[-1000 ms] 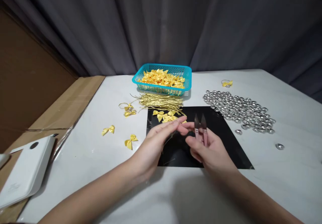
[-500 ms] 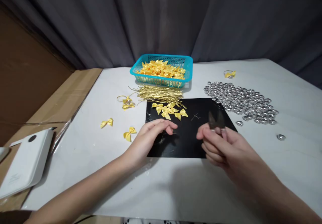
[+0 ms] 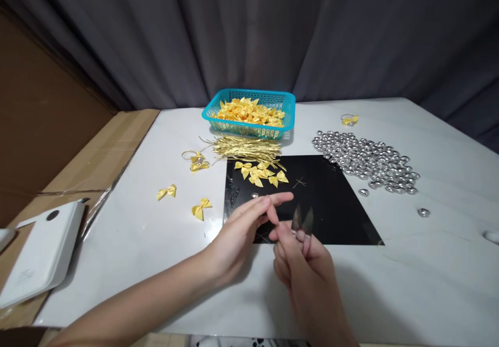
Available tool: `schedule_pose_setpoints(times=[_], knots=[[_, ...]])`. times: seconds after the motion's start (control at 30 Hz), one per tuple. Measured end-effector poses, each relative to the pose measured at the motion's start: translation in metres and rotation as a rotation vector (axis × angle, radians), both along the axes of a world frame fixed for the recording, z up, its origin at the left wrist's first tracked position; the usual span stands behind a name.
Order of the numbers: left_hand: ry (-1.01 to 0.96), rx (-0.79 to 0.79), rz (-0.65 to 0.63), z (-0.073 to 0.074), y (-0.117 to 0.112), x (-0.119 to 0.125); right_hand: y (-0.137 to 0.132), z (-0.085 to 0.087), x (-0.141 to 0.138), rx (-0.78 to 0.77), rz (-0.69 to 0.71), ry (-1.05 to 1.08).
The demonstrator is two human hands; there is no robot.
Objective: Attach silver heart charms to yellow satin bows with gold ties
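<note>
My right hand is closed round a pair of small pink-handled thread snips, blades pointing away, over the near edge of a black mat. My left hand is right beside it, fingers stretched out and touching the right hand's fingertips; whether something tiny sits between them I cannot make out. Several yellow ribbon bows lie on the mat's far left corner, just beyond my left fingers. A small silver bead rests next to them.
A teal basket of yellow bows stands at the back, a bundle of gold wire ties before it. A heap of silver beads lies right. Loose bows and a white device lie left, by cardboard.
My right hand with the snips swung out to the right, then came back left and nearer to me, meeting my left hand, whose fingers are now stretched out.
</note>
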State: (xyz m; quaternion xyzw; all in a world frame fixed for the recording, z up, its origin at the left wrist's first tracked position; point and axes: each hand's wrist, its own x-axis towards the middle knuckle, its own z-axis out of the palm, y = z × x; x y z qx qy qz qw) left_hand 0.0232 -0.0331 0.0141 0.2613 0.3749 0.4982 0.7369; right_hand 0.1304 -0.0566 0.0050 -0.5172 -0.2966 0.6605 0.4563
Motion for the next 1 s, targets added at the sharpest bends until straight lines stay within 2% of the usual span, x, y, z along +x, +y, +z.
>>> schedule_pose_setpoints(times=[0.1, 0.27, 0.43, 0.53, 0.73, 0.87, 1.0], knots=[[-0.008, -0.023, 0.051, -0.002, 0.001, -0.003, -0.001, 0.0, 0.01, 0.003, -0.011, -0.044], [-0.143, -0.169, 0.105, -0.005, 0.0, -0.007, -0.008, 0.0, 0.027, 0.026, 0.017, -0.226], [-0.223, -0.191, 0.1, -0.007, -0.005, -0.006, -0.02, 0.0, 0.026, 0.005, 0.044, -0.269], [-0.167, -0.113, 0.098, -0.01, -0.005, -0.008, -0.025, 0.0, 0.022, -0.019, 0.047, -0.245], [0.075, 0.146, -0.011, -0.01, -0.002, -0.017, -0.027, 0.004, 0.023, -0.059, 0.068, -0.203], [0.152, 0.255, -0.011, -0.009, -0.003, -0.019, -0.03, 0.008, 0.024, -0.04, 0.092, -0.245], [0.231, 0.343, -0.063, -0.006, -0.005, -0.021, -0.025, 0.004, 0.036, -0.001, 0.113, -0.35]])
